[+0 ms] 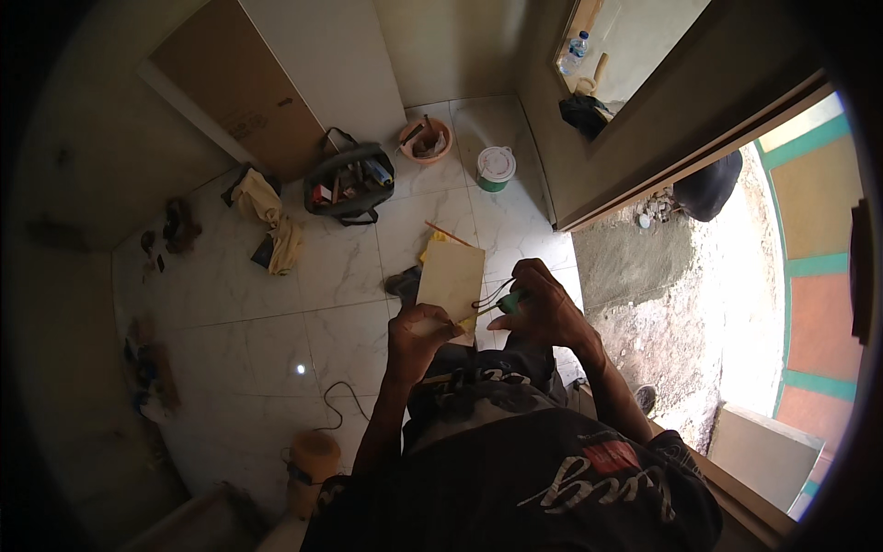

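Observation:
My left hand (416, 339) grips a cream rectangular board (449, 276) near its lower edge, with the yellow end of a measuring tape at its fingers. My right hand (543, 308) is closed on a green tape measure (509, 302) with a dark cord loop, its blade reaching across the board's lower right part toward my left hand. Behind the board lie a thin orange-brown strip (440, 229) and a yellow object (430, 247), partly hidden. A dark shoe (399, 285) shows left of the board.
On the tiles are a black tool bag (344, 198), crumpled tan cloth (267, 212), an orange bowl (435, 158), a lidded bucket (492, 179), a cable (340, 391) and a yellow cylindrical machine (315, 451). Panels (230, 74) lean behind. A doorway opens right onto rough ground (625, 276).

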The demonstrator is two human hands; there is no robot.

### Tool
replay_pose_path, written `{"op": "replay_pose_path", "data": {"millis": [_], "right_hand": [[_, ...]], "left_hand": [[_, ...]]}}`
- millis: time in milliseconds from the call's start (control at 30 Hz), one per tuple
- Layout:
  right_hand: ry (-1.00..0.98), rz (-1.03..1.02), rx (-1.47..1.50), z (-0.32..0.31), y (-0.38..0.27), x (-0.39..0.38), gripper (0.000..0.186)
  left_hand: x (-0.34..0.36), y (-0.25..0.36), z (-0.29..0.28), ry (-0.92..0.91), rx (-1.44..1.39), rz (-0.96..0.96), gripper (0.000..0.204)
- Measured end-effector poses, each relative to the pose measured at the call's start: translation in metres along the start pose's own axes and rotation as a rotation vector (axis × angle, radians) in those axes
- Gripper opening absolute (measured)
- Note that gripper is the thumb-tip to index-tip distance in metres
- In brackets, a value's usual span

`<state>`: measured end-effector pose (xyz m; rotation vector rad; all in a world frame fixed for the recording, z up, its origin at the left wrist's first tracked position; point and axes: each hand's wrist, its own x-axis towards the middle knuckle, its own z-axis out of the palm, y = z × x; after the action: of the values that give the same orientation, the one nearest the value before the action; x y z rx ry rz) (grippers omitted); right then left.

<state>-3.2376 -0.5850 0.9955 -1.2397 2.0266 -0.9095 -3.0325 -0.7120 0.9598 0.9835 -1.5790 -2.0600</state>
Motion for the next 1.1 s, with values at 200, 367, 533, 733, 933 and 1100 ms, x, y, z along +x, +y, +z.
{"op": "replay_pose_path", "data": {"millis": [200, 367, 533, 733, 933, 1100], "right_hand": [[-0.034, -0.091, -0.105, -0.014, -0.006, 0.004, 0.025], [-0.004, -0.097, -0.227, -0.015, -0.009, 0.009, 0.016], [0.037, -0.037, -0.236, -0.008, -0.030, 0.012, 0.017], [-0.028, 0.018, -0.198, 0.007, -0.053, 0.015, 0.024], [-0.148, 0.202, -0.167, 0.016, -0.046, 0.022, 0.028], [-0.131, 0.116, -0.238, 0.024, -0.035, 0.020, 0.020]], "left_hand": [[0.007, 0.019, -0.015, 0.033, 0.116, 0.157, 0.023], [0.014, 0.016, -0.014, 0.034, 0.193, 0.297, 0.046], [0.019, 0.025, -0.005, 0.071, 0.108, 0.313, 0.100], [0.018, 0.016, 0.004, 0.133, -0.017, 0.362, 0.103], [0.018, 0.018, 0.006, 0.162, -0.009, 0.423, 0.099], [0.014, 0.016, 0.002, 0.173, -0.004, 0.420, 0.094]]}}
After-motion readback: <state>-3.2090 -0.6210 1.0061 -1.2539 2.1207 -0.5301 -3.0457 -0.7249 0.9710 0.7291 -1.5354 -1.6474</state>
